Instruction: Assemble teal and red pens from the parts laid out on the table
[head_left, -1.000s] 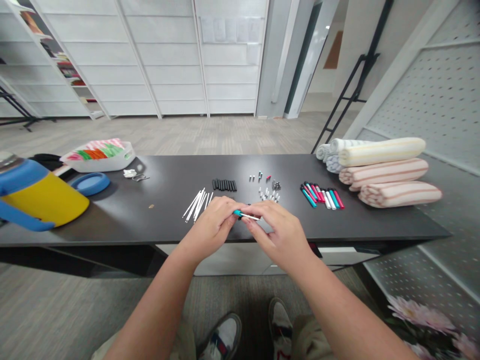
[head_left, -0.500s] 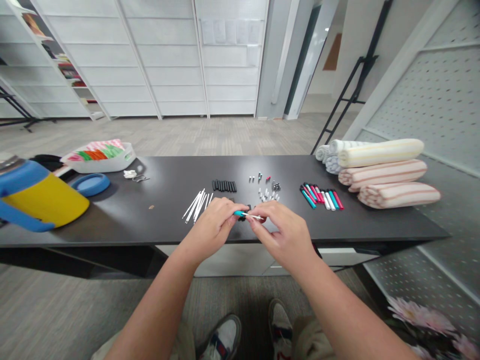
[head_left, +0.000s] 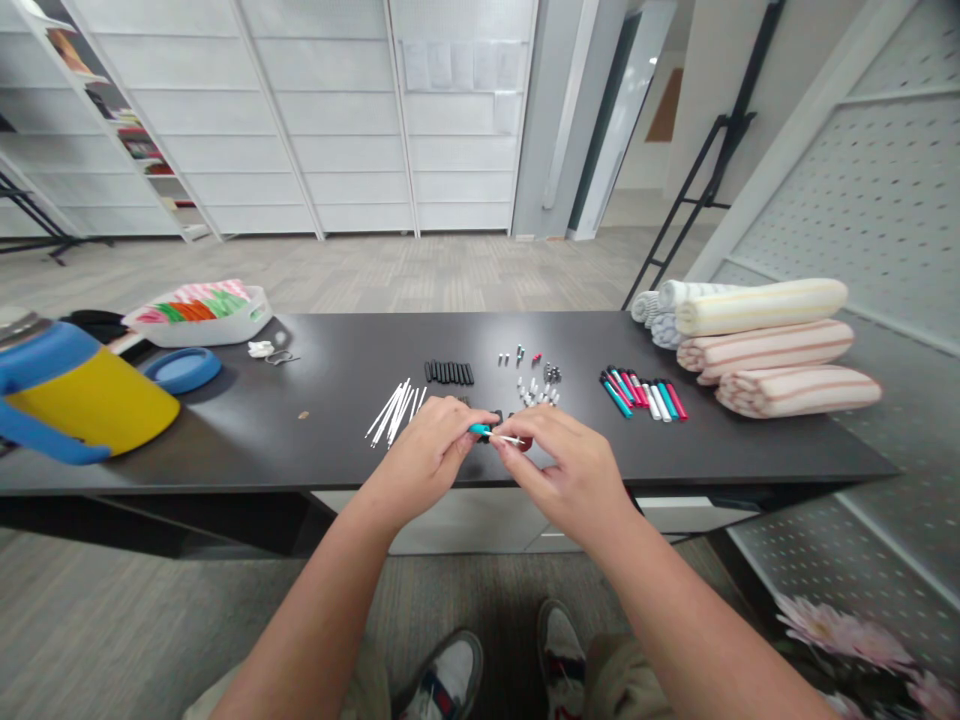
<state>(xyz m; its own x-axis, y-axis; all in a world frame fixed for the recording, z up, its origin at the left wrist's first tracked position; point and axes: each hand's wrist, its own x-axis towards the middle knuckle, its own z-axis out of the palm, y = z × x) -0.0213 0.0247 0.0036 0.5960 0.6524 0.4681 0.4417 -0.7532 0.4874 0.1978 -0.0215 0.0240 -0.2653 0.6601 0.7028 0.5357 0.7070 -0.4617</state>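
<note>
My left hand point(head_left: 427, 445) pinches a teal pen barrel point(head_left: 479, 429) between thumb and fingers, its end pointing right. In the fingertips of my right hand point(head_left: 562, 450) is a thin white pen refill point(head_left: 510, 439), lined up with the barrel's right end. The refill's tip meets the barrel opening; how far it goes in is too small to tell. Both hands hover over the table's front edge. Just behind them lie dark small parts, mostly hidden by my fingers. Left of my left hand are several loose white refills point(head_left: 394, 410).
On the black table point(head_left: 337, 350) are a row of black tubes point(head_left: 448, 373), small white and silver parts point(head_left: 536, 390) and finished-looking pens point(head_left: 645, 395). Rolled towels point(head_left: 780, 350) stack at right. At left stand a yellow-blue jug point(head_left: 90, 390), a blue lid point(head_left: 182, 370) and a white basket point(head_left: 255, 315).
My right fingertips have shifted slightly left toward the teal barrel, bringing the refill along. My left hand stays nearly still.
</note>
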